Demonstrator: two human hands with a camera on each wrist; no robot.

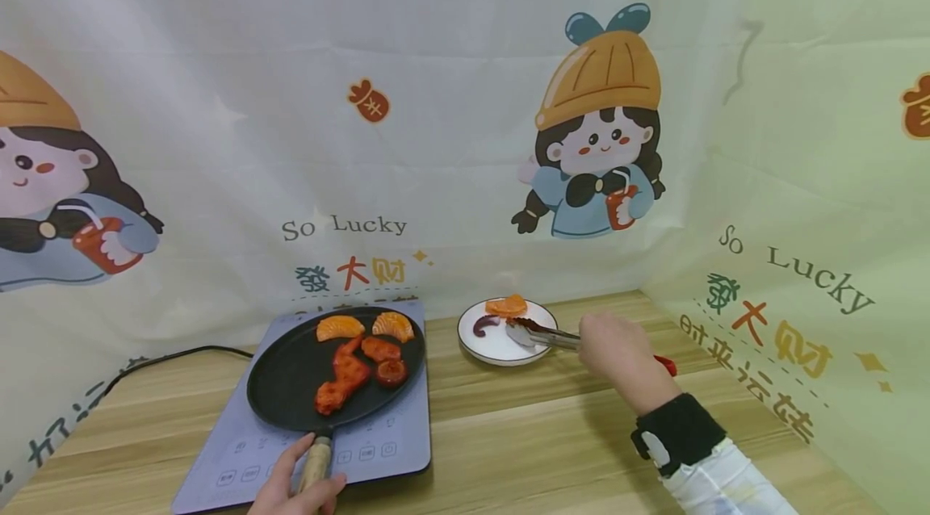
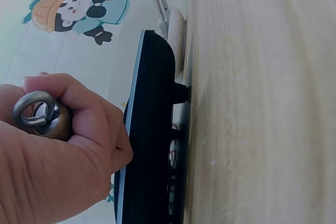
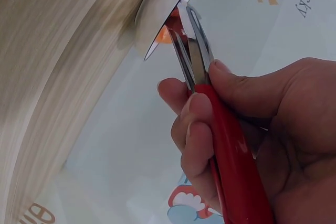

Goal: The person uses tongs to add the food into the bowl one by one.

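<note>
With fingers curled round it, my left hand (image 1: 296, 492) grips the wooden handle (image 1: 316, 462) of a black frying pan (image 1: 286, 394). In the pan lie two orange salmon slices (image 1: 340, 327), a reddish drumstick-like piece (image 1: 347, 370), a smaller reddish piece (image 1: 381, 349) and a round brown piece (image 1: 391, 373). My right hand (image 1: 616, 347) holds metal tongs (image 3: 231, 156) by their red handles. The tong tips are over a white plate (image 1: 501, 350), around a dark reddish piece of food (image 3: 180, 24). Also on the plate are a purple tentacle (image 1: 485, 325) and orange slices (image 1: 506, 306).
The pan rests on a flat induction cooker (image 1: 232, 450), whose black cable (image 1: 178, 353) runs off left. The plate stands right of it on the wooden table (image 1: 494, 434). A printed cloth (image 1: 465, 136) hangs behind and along the sides.
</note>
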